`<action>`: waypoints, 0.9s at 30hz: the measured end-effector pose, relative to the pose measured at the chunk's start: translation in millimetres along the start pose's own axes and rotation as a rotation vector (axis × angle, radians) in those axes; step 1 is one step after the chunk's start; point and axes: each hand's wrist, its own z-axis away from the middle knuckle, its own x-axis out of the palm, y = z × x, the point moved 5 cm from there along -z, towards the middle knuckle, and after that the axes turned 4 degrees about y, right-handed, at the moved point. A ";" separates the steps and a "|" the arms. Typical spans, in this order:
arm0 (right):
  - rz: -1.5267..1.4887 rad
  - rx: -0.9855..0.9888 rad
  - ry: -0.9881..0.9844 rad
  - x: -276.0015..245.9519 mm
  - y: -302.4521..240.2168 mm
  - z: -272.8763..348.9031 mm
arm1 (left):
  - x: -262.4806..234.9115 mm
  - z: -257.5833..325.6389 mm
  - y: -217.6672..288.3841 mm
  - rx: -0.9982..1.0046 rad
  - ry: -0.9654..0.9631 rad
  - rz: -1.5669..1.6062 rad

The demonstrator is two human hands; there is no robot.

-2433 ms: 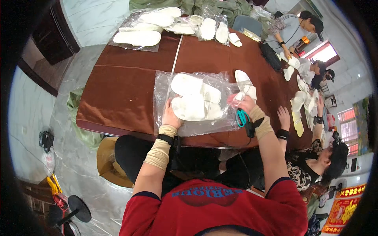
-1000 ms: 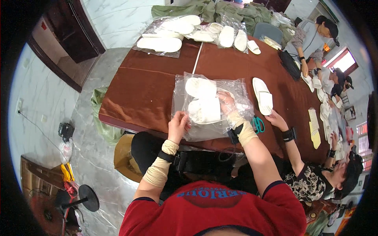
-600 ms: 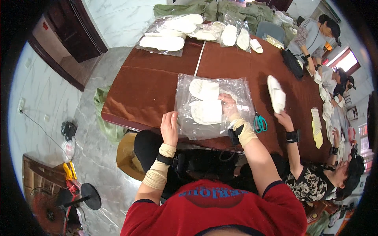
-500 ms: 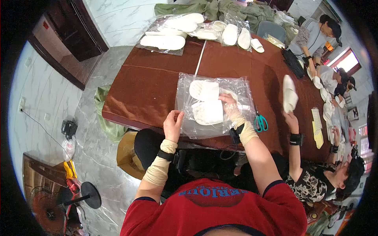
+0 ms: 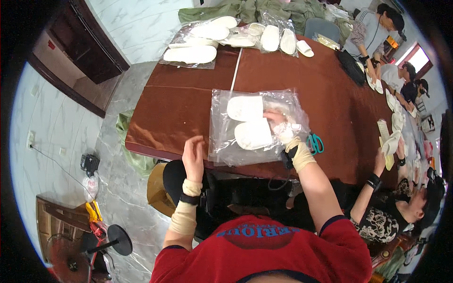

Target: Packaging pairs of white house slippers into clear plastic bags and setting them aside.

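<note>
Two white slippers (image 5: pixel 249 121) lie inside a clear plastic bag (image 5: pixel 257 125) near the middle of the brown table (image 5: pixel 179 108), close to its near edge. One slipper sits farther away, the other nearer, side by side within the bag. The right hand (image 5: pixel 278 123) reaches into the bag from the right side, its fingers spread loosely over the plastic beside the slippers — whether it actually grips anything there I cannot tell, since the crinkled film blurs the fingertips. The left hand (image 5: pixel 193 158) hangs just off the near edge of the table, left of the bag and apart from it; its fingers are loosely curled and open, holding nothing. Both wrists carry tan wraps.

Just right of the right wrist, a pair of teal-handled scissors (image 5: pixel 315 143) rests on the table. At the far edge, more bagged white slippers (image 5: pixel 198 45) are piled on the left, and loose white slippers (image 5: pixel 278 38) lie to their right, with green cloth (image 5: pixel 264 9) bunched behind them.

On the right side another person's hand (image 5: pixel 380 162) holds up a white slipper piece (image 5: pixel 391 144), well apart from the bag. More people sit along the far right edge of the table. On the floor at the left stand a black fan base (image 5: pixel 118 239) and a green bundle (image 5: pixel 130 141).
</note>
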 end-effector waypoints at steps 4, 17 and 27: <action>-0.074 -0.042 -0.102 -3.2 -34.5 -21.0 | 12.7 -9.9 -35.6 0.040 -0.220 -0.170; 0.028 -0.003 -0.217 21.6 -24.8 -3.1 | 75.2 -37.4 -1.5 0.266 -0.421 -0.164; -0.161 0.237 0.048 -19.4 51.2 19.7 | 110.3 -15.3 -52.4 0.446 -0.538 -0.831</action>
